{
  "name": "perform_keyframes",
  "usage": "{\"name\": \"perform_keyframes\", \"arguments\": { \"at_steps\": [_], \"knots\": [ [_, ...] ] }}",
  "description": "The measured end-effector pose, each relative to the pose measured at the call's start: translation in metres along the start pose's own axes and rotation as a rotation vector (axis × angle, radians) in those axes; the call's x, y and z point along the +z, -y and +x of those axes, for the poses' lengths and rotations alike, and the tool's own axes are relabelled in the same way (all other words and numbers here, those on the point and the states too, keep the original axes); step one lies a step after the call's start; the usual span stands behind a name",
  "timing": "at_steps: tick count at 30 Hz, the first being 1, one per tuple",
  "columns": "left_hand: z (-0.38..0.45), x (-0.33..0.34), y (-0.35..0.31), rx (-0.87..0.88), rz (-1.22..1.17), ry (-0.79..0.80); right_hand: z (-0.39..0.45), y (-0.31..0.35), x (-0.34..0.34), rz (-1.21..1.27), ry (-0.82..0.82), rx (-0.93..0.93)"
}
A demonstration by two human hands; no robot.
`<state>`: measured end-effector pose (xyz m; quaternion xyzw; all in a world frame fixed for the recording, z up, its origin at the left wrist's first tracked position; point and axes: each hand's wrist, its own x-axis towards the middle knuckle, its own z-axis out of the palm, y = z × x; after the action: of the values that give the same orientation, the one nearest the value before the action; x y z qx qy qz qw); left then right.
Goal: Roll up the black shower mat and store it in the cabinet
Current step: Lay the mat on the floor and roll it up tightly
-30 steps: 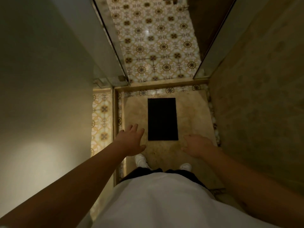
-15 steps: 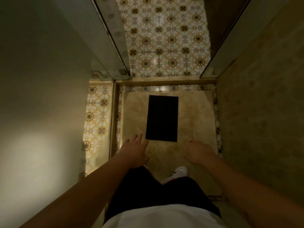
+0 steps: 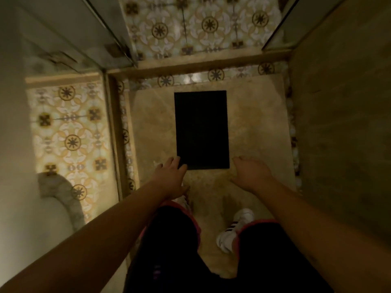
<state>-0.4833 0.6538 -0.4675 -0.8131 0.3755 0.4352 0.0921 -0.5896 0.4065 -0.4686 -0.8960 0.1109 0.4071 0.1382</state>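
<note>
The black shower mat (image 3: 202, 129) lies flat and unrolled on the beige shower floor (image 3: 254, 123), a dark rectangle straight ahead of me. My left hand (image 3: 170, 177) hovers at the mat's near left corner, fingers spread, its fingertips overlapping the mat's edge. My right hand (image 3: 250, 173) is just off the near right corner, palm down and fingers loosely apart, holding nothing. No cabinet is in view.
A glass panel (image 3: 95, 39) stands on the left and another (image 3: 281, 28) on the right, with a raised threshold (image 3: 201, 64) beyond the mat. Patterned tiles (image 3: 69, 127) lie left and ahead. A stone wall (image 3: 342, 123) closes the right side. My white shoe (image 3: 234, 229) is on the floor below.
I have bent lower and closer to the floor. Both hands have moved forward to the mat's near corners, the left one now reaching its edge.
</note>
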Motion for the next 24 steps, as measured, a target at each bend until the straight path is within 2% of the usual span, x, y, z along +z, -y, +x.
{"name": "perform_keyframes", "arguments": {
  "at_steps": [7, 12, 15, 19, 24],
  "knots": [
    [0.178, 0.126, 0.055, 0.019, 0.153, 0.035, 0.175, -0.026, 0.128, -0.085, -0.019, -0.087],
    [0.269, 0.204, 0.072, 0.144, 0.262, -0.027, 0.261, -0.038, 0.209, -0.186, -0.055, -0.119],
    [0.300, 0.233, 0.075, 0.215, 0.276, -0.109, 0.289, -0.042, 0.244, -0.217, -0.101, -0.126],
    [0.316, 0.255, 0.079, 0.195, 0.326, -0.193, 0.302, -0.048, 0.268, -0.288, -0.121, -0.148],
    [0.320, 0.245, 0.083, 0.236, 0.253, -0.149, 0.309, -0.052, 0.264, -0.295, -0.096, -0.184]
  ]
}}
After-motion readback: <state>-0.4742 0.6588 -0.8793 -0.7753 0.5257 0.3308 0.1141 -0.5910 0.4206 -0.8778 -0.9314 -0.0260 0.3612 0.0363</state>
